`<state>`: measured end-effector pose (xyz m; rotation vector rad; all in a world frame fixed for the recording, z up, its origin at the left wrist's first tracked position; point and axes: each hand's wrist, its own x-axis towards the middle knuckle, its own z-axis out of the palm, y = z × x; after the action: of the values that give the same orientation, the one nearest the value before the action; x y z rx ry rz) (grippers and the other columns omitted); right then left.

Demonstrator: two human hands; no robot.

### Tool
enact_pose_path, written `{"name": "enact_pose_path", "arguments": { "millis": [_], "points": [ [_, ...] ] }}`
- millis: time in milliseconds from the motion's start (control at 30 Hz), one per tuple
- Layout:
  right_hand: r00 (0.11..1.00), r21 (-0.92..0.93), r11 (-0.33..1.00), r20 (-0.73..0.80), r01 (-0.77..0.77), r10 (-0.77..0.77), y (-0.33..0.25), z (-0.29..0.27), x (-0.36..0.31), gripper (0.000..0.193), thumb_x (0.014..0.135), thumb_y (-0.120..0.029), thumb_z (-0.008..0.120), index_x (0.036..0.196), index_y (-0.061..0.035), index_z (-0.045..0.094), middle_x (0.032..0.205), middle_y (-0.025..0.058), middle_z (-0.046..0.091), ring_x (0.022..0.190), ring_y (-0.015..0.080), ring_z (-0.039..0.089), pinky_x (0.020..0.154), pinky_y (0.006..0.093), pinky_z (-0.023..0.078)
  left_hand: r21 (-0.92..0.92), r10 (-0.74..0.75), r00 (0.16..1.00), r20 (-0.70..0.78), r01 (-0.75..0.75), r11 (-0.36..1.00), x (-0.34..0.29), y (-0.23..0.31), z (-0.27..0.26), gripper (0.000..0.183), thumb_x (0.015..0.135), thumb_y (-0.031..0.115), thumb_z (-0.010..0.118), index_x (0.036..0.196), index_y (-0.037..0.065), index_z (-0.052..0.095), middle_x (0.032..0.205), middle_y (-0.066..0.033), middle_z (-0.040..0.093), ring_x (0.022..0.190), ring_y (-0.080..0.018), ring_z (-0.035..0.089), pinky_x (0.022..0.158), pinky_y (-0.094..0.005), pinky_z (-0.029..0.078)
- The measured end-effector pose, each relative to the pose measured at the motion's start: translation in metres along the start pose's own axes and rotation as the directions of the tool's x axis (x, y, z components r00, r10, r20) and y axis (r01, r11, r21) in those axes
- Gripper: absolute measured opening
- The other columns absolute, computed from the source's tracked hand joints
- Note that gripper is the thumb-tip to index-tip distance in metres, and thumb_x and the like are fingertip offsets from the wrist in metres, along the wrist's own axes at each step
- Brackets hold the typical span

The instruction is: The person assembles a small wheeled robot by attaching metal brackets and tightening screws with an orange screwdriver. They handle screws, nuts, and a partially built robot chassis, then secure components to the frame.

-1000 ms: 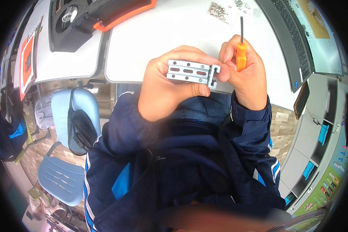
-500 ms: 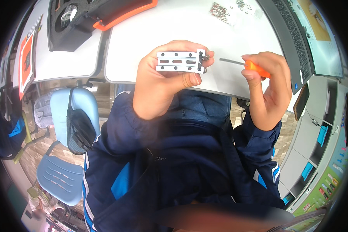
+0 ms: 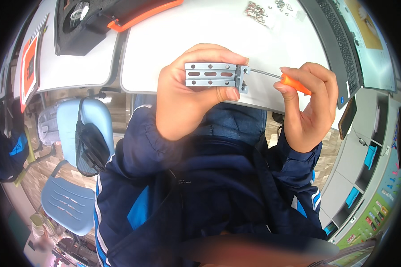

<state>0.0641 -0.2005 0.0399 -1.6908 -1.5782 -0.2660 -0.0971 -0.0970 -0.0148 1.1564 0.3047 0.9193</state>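
Between thumb and fingers, my left hand grips a light blue-grey slotted metal bracket, held above the table edge. A small crosswise end plate with screws sits at the bracket's right end. My right hand pinches the orange handle of a screwdriver. Its thin metal shaft points left, and the tip meets or lies very near the upper screw at the end plate; exact contact is too small to tell.
Small screws in clear bags lie at the table's far side. A laptop stands at right, a phone beside it. At far left are a black foam-lined case with an orange handle and a blue chair.
The bracket has tilted and shifted slightly right, showing its end plate more. The screwdriver's tip, apart from the bracket before, is now at the end plate's upper screw.
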Motion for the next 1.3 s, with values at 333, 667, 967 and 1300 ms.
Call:
{"name": "enact_pose_path", "arguments": {
  "millis": [333, 667, 967, 1300],
  "points": [
    [0.998, 0.175, 0.982, 0.025, -0.066, 0.063, 0.011, 0.006, -0.004, 0.028, 0.072, 0.004, 0.075, 0.095, -0.0019, 0.060, 0.092, 0.0112, 0.060, 0.081, 0.0216, 0.060, 0.070, 0.0281, 0.047, -0.067, -0.214, 0.975, -0.061, 0.210, 0.975, -0.004, 0.009, 0.005, 0.042, 0.073, -0.001, 0.078, 0.112, -0.001, 0.062, 0.109, -0.0160, 0.066, 0.102, -0.0284, 0.067, 0.093, -0.0387, 0.053],
    [0.987, 0.062, 0.994, 0.142, -0.088, 0.078, 0.014, 0.001, -0.004, 0.013, 0.079, -0.003, 0.069, 0.090, -0.0009, 0.061, 0.086, 0.0099, 0.058, 0.079, 0.0252, 0.052, 0.073, 0.0310, 0.042, -0.088, -0.319, 0.946, -0.057, 0.314, 0.945, -0.004, 0.012, 0.008, 0.041, 0.078, -0.005, 0.074, 0.115, -0.005, 0.057, 0.105, -0.0186, 0.068, 0.101, -0.0279, 0.067, 0.094, -0.0385, 0.052],
    [0.948, 0.199, 0.950, 0.260, -0.241, 0.186, 0.013, 0.005, -0.007, 0.006, 0.087, -0.005, 0.064, 0.089, 0.0008, 0.061, 0.081, 0.0096, 0.059, 0.075, 0.0223, 0.055, 0.068, 0.0288, 0.045, -0.073, -0.280, 0.958, -0.063, 0.276, 0.958, -0.003, 0.013, 0.007, 0.039, 0.080, 0.002, 0.074, 0.116, -0.005, 0.058, 0.102, -0.0198, 0.069, 0.098, -0.0266, 0.068, 0.093, -0.0382, 0.052],
    [0.920, 0.170, 0.938, 0.311, -0.301, 0.238, 0.015, 0.002, -0.010, 0.016, 0.084, 0.002, 0.066, 0.098, 0.0005, 0.058, 0.085, 0.0108, 0.062, 0.074, 0.0197, 0.061, 0.072, 0.0276, 0.049, -0.116, -0.293, 0.956, -0.024, 0.289, 0.950, -0.003, 0.011, 0.007, 0.038, 0.081, 0.001, 0.073, 0.115, -0.006, 0.059, 0.101, -0.0175, 0.070, 0.097, -0.0246, 0.068, 0.092, -0.0364, 0.051]
  ]
}}
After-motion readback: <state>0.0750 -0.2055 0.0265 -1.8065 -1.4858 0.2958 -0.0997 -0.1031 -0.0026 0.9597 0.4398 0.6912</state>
